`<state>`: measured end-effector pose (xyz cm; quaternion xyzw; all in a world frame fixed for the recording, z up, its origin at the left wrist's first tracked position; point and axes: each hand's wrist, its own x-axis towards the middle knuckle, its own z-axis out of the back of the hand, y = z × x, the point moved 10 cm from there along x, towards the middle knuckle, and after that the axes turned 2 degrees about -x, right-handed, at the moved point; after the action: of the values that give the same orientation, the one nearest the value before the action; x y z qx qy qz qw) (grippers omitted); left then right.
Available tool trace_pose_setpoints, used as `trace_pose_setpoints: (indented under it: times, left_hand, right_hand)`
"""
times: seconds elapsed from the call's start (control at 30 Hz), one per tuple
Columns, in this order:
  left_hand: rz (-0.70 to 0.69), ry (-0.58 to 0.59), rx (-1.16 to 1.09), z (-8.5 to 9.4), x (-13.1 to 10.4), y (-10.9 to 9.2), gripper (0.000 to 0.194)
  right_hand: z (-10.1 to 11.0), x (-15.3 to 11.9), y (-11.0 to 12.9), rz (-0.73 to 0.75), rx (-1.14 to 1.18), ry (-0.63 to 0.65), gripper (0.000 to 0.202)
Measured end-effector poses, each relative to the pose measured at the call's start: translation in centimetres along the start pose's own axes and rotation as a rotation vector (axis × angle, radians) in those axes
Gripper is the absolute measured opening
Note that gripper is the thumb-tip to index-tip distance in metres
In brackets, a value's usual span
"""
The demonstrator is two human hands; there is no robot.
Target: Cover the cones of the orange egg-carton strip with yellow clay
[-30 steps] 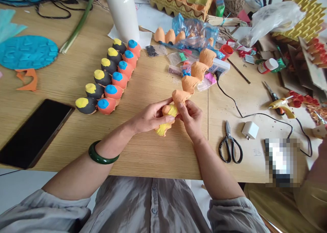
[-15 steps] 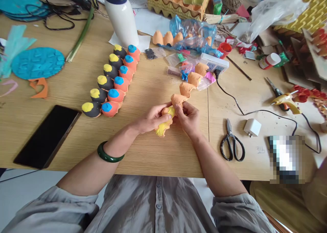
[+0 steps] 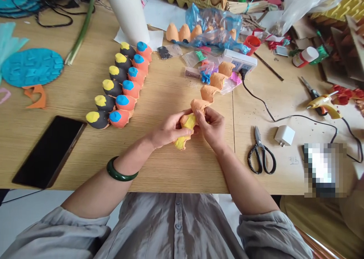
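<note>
An orange strip of egg-carton cups (image 3: 209, 93) runs diagonally away from me, with yellow clay (image 3: 190, 121) pressed on its nearest cups. My left hand (image 3: 170, 129) grips the near end from the left, thumb on the yellow part. Against the strip's right side, my right hand (image 3: 212, 127) pinches the carton, thumb on top; its fingertips are partly hidden behind the strip. Left of the hands stands a double row of cups, black ones with yellow tops (image 3: 112, 87) beside orange-red ones with blue tops (image 3: 132, 85).
A black phone (image 3: 49, 153) lies at the left, a white bottle (image 3: 129, 16) behind the cups. Scissors (image 3: 260, 153), a white charger (image 3: 284, 135) and a glue gun (image 3: 324, 101) lie at the right. A power strip (image 3: 239, 62) and a blue plastic bag (image 3: 216, 24) are at the back.
The view has shifted slightly, so the table items sit a little differently. My right thumb has moved slightly along the strip; both hands still hold it.
</note>
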<state>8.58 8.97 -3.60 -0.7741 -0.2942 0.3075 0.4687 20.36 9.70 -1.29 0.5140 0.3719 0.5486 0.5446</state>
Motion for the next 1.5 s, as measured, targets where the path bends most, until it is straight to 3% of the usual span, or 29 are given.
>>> trace_pose_setpoints:
  times: [0.1,0.27,0.5,0.7,1.0,1.17,1.5]
  left_hand:
    - [0.003,0.030,-0.020,-0.3,0.1,-0.2,0.071]
    - [0.016,-0.020,0.015,0.2,-0.1,0.0,0.073]
    - [0.002,0.061,-0.052,-0.7,-0.2,-0.9,0.073]
    - [-0.103,-0.042,0.122,-0.2,-0.5,-1.3,0.070]
    - [-0.205,-0.039,0.197,-0.4,-0.6,-1.6,0.065]
    - [-0.247,-0.112,0.313,-0.2,-1.1,-2.3,0.059]
    - [-0.174,-0.171,0.145,0.5,-1.0,-2.4,0.052]
  right_hand:
    - [0.2,0.0,-0.2,-0.026,-0.012,-0.019,0.057]
    - [0.0,-0.1,0.1,0.014,-0.018,-0.013,0.056]
    - [0.4,-0.1,0.4,0.033,-0.025,-0.016,0.055]
    - [0.6,-0.7,2.4,0.168,-0.094,-0.060,0.049]
    - [1.1,-1.9,3.6,0.309,-0.188,-0.094,0.041]
    - [1.0,-2.4,4.4,0.380,-0.225,-0.100,0.037]
    - [-0.1,-3.1,5.7,0.491,-0.270,-0.038,0.035]
